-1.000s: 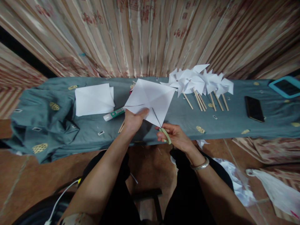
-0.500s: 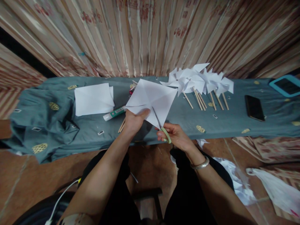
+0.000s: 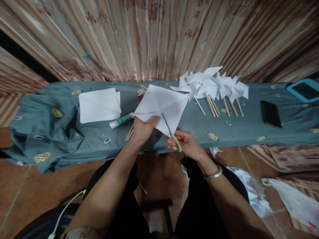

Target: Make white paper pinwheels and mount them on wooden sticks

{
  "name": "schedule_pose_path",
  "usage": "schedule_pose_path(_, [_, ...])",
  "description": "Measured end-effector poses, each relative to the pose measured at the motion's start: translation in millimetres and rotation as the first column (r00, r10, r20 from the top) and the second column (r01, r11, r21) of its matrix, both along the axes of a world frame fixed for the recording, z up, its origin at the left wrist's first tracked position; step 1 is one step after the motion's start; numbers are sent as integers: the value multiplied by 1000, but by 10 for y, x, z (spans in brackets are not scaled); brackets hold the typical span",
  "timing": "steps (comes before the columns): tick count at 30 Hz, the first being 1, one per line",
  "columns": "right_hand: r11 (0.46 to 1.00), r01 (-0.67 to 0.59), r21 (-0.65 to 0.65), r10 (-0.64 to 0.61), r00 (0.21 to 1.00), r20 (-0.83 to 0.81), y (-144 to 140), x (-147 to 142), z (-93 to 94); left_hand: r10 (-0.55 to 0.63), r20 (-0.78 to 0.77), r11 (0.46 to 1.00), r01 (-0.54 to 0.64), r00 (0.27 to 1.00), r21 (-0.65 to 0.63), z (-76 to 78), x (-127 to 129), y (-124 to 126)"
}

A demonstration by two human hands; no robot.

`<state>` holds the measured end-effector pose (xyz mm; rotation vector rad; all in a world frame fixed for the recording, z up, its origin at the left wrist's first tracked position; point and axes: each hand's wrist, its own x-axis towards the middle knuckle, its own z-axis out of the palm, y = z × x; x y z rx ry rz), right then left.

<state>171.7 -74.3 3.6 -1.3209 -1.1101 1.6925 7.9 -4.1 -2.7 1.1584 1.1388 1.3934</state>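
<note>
A square sheet of white paper (image 3: 165, 98) with crease lines is turned corner-up in front of me. My left hand (image 3: 144, 127) grips its lower left part, thumb on top and fingers hidden beneath. One slit runs inward from the paper's left corner. My right hand (image 3: 184, 142) holds scissors (image 3: 176, 142) with pale green handles. Their blade lies over the paper, running from the bottom corner toward the middle. Beside my left hand, a glue stick (image 3: 121, 120) and a few wooden sticks (image 3: 129, 132) rest on the cloth.
A stack of white paper (image 3: 98, 105) lies to the left on the grey-green cloth (image 3: 159, 146). Several paper pinwheels (image 3: 203, 84) on sticks lie right of centre. Farther right are a black phone (image 3: 270, 114) and a blue-framed tablet (image 3: 305, 90). Paper scraps (image 3: 249, 187) sit on the floor.
Almost nothing differs. The paper, both hands and the scissors keep practically the same position, with the scissors' blade still over the sheet.
</note>
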Motion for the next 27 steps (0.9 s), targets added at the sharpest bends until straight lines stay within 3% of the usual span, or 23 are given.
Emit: schedule_pose_path(27, [1000, 24, -11, -24, 1000, 6, 5, -23, -7, 18, -1, 999, -18, 1000, -28, 2, -6, -10])
